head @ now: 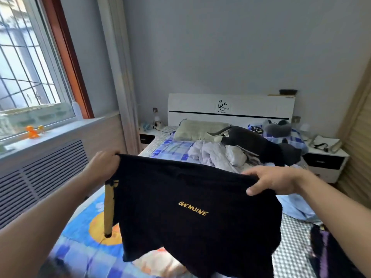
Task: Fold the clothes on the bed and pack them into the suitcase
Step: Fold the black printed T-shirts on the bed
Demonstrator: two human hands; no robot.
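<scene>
A black T-shirt (192,207) with yellow "GENUINE" lettering and a yellow-trimmed sleeve hangs in the air over the bed (84,233). My left hand (103,166) grips its upper left corner. My right hand (275,180) pinches the upper right edge, thumb in front of the cloth. Behind the shirt lies a crumpled pale lilac garment (212,152), and a dark grey garment (257,143) sprawls near the pillow. A light blue cloth (297,205) lies at the right, and a dark purple-patterned piece (325,251) lies at the lower right. No suitcase is in view.
A green-grey pillow (198,130) and a white headboard (230,109) stand at the far end. Nightstands flank the bed at left (147,135) and right (325,159). A window sill (50,135) over a radiator cover runs along the left, a wooden wardrobe (357,157) along the right.
</scene>
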